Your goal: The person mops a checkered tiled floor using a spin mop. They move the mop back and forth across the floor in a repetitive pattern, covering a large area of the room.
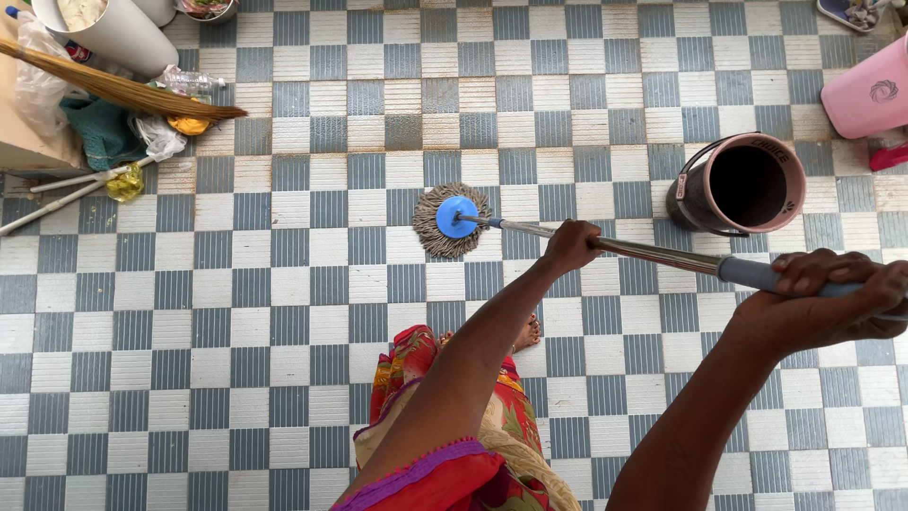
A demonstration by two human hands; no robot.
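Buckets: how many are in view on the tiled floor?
2. A dark bucket with a pink rim stands right of the mop head; a pink bucket is cut off at the right edge. Others may lie outside the frame.

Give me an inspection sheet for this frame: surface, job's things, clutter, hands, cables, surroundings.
Surface: checkered floor of grey and cream ribbed tiles; whether it is wet or dry cannot be told.
Job's things: mop with a string head and blue hub, flat on the floor; metal pole with grey grip runs to the right. Brown bucket stands upright beside the pole.
Clutter: top left, a broom, white bin, plastic bottle, rags and bags.
Hands: left hand closed around the pole midway; right hand closed around the grey grip.
Cables: nothing seen.
Surroundings: pink container at the right edge; the person's bare foot under a red patterned garment.
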